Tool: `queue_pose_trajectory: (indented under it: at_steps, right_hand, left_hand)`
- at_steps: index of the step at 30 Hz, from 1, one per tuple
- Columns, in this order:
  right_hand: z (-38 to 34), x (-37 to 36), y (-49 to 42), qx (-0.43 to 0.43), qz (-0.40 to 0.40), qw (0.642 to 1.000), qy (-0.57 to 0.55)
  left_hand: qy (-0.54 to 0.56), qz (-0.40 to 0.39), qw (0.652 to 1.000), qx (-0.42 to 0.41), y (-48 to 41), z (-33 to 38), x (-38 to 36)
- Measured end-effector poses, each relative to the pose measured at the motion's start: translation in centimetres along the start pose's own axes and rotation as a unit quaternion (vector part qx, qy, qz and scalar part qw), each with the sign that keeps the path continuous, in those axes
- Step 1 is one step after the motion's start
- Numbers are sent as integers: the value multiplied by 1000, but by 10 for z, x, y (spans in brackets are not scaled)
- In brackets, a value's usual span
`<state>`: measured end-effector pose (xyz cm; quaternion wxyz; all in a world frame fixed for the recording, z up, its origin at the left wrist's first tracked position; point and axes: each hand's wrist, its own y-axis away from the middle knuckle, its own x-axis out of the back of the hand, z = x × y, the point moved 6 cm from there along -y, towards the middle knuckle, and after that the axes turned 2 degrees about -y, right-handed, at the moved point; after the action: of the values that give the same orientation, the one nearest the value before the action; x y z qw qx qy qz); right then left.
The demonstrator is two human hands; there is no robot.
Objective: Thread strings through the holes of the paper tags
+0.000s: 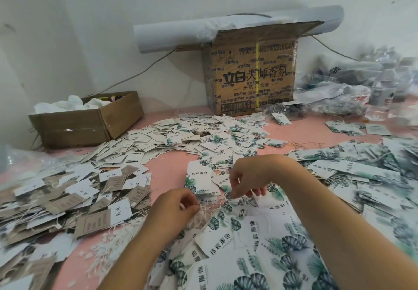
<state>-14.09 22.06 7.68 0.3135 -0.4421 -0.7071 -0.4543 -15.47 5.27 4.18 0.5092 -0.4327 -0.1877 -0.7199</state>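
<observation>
Strings [204,214] pinched in left hand [178,206] and right hand [247,180]; small box [74,129] holds crumpled white material [65,105].

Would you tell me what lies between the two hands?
In the head view, white strings and leaf-print tags lie between the left hand and right hand.

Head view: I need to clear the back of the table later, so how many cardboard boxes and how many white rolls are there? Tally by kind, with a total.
Cardboard boxes: 2 (low open box, tall printed box)
White roll: 1
Total: 3
</observation>
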Motion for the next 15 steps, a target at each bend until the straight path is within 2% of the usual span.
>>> queue_pose_trajectory:
  at_steps: [5, 9, 15]
  right_hand:
    - [-25, 5, -4, 98, 85, 990, -61]
    - [-42, -3, -8, 163, 95, 980, -64]
    - [-52, 5, -3, 208, 172, 956, -114]
  left_hand:
    - [133, 53, 990, 10, -2, 5, 9]
    - [229, 73, 971, 3, -1, 13, 15]
    - [290, 99, 952, -16, 0, 19, 25]
